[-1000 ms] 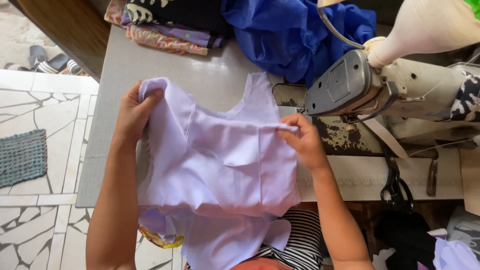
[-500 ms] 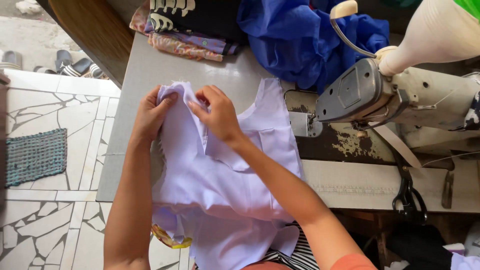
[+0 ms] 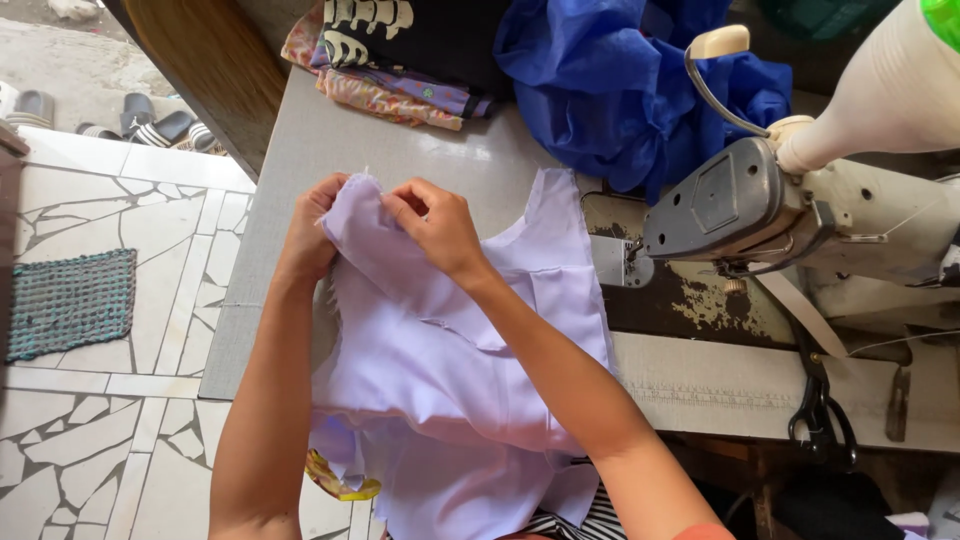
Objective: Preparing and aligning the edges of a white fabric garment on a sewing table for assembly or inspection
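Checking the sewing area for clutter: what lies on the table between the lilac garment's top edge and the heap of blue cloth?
In the head view, only bare grey table separates the lilac garment from the blue cloth.

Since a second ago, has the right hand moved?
Yes. The right hand moved left, away from the sewing machine, to meet the left hand on the lilac cloth.

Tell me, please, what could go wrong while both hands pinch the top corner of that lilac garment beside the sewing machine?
The lilac garment hangs off the table's near edge, so its weight could drag it down if the left hand and right hand loosen. The pinched corner looks frayed, so tugging may fray it more. The garment's far edge lies close to the sewing machine head and might catch there.
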